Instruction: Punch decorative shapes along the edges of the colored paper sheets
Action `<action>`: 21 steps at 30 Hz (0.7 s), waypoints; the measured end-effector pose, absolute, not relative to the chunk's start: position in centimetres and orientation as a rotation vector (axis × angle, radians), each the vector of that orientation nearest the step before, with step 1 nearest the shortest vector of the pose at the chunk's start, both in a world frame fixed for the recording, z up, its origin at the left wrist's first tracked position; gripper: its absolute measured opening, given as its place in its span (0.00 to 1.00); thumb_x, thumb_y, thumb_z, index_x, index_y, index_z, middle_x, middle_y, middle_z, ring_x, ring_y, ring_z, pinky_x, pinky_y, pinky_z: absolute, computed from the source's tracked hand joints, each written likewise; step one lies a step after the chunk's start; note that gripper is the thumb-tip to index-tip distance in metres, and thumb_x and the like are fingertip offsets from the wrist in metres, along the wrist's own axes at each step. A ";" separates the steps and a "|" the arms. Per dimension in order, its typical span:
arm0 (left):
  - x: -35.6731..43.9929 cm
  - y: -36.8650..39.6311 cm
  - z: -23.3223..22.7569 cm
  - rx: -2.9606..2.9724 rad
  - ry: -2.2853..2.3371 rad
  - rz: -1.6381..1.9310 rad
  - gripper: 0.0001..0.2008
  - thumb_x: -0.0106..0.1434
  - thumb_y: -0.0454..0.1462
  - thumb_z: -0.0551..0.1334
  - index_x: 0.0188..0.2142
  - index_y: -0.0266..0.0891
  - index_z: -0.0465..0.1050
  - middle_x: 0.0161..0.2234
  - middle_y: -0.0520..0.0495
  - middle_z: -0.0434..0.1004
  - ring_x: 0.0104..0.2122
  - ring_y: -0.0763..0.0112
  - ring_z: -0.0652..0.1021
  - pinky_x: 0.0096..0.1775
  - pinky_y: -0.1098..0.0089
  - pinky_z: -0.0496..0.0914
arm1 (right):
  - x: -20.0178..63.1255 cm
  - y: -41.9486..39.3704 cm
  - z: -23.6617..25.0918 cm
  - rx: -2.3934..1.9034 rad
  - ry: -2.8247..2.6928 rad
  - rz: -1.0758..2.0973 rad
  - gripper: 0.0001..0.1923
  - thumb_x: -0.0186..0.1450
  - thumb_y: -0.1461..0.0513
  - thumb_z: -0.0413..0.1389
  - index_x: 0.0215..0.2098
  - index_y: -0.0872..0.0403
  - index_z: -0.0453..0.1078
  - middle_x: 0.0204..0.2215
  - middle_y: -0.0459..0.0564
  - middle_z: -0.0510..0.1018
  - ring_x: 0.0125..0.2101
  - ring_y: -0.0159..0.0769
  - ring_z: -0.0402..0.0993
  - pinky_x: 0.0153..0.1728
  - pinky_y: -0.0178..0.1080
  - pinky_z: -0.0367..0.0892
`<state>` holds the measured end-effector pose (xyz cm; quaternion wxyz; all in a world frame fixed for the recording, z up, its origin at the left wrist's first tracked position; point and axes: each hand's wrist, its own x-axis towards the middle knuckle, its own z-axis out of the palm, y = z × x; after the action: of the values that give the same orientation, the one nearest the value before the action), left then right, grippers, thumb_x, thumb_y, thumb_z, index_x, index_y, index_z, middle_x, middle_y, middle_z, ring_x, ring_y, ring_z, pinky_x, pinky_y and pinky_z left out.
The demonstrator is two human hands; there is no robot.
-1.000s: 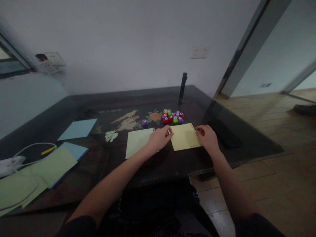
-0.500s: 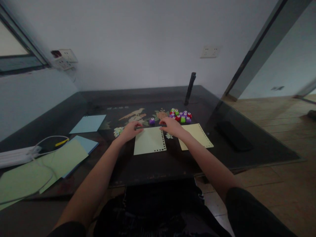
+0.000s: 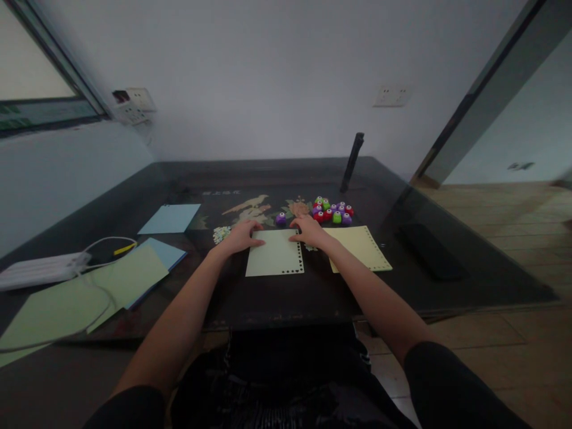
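While your left hand (image 3: 241, 236) and right hand (image 3: 308, 231) lie flat with fingers spread on the top corners of the pale green paper (image 3: 274, 253) in the middle of the frame, nothing is gripped. Its right and bottom edges already have little holes. The yellow paper (image 3: 360, 248) just right has some too. The punches (image 3: 333, 211) sit above, untouched.

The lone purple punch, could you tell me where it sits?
In the head view, the lone purple punch stands just beyond the pale green sheet, between both hands, left of the punch cluster.
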<state>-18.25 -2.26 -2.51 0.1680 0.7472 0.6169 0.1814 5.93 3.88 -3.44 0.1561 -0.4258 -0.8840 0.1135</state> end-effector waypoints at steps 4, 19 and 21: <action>-18.3 -2.2 -2.6 2.130 1.735 0.506 0.20 0.50 0.42 0.65 0.42 0.39 0.70 0.42 0.44 0.72 0.37 0.64 0.72 0.42 0.64 0.66 | 5.8 3.9 -3.7 -1.245 -2.516 0.311 0.19 0.53 0.58 0.65 0.42 0.55 0.72 0.42 0.57 0.72 0.46 0.48 0.67 0.45 0.47 0.64; -18.6 -1.8 -2.9 2.241 1.715 0.526 0.22 0.50 0.43 0.67 0.44 0.38 0.71 0.44 0.41 0.70 0.47 0.58 0.69 0.50 0.60 0.63 | 5.8 3.3 -3.0 -1.147 -2.519 0.440 0.13 0.53 0.63 0.64 0.36 0.56 0.69 0.39 0.53 0.71 0.43 0.41 0.66 0.43 0.41 0.62; -18.7 -1.7 -3.1 2.236 1.725 0.535 0.23 0.49 0.44 0.67 0.43 0.37 0.72 0.44 0.41 0.70 0.46 0.57 0.70 0.49 0.60 0.64 | 5.8 3.2 -2.9 -1.122 -2.515 0.458 0.13 0.53 0.64 0.63 0.35 0.56 0.68 0.38 0.52 0.71 0.40 0.39 0.66 0.42 0.40 0.62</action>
<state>-18.74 -1.68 -3.14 0.1333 0.7709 0.5949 0.1846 5.83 3.17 -2.87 0.1740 -0.3956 -0.8872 0.1615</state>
